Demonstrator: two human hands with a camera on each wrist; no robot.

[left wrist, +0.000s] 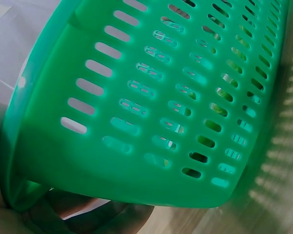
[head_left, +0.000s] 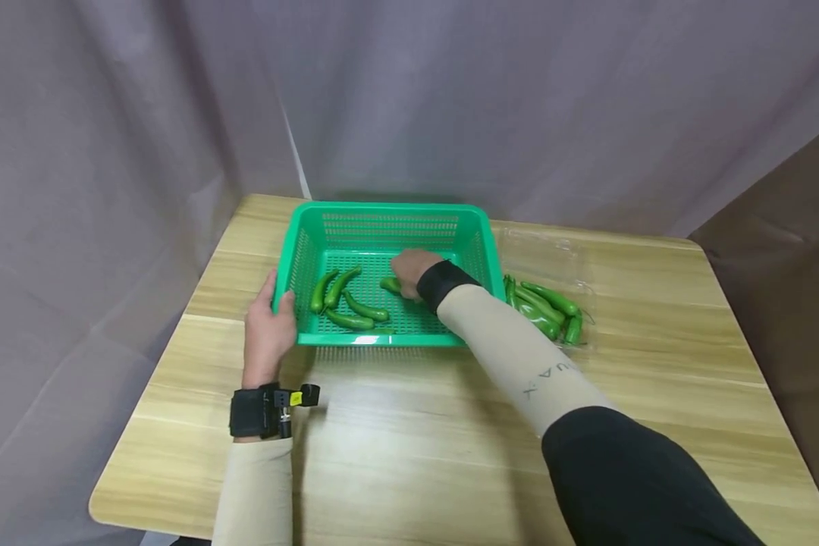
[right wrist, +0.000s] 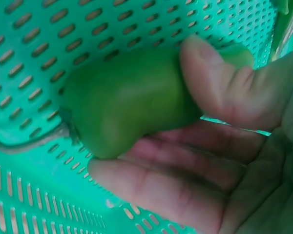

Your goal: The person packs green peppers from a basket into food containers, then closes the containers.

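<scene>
My right hand (head_left: 412,271) holds a smooth, glossy green pepper (right wrist: 132,100) inside the green slotted basket (head_left: 382,216), whose near-left corner my left hand (head_left: 268,330) grips.

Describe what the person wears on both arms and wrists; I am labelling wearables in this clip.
Both forearms wear beige sleeves. The right sleeve carries grey lettering and runs from a black upper sleeve to a black wrist cuff. The left wrist has a black strap holding a small device with a yellow tag.
</scene>
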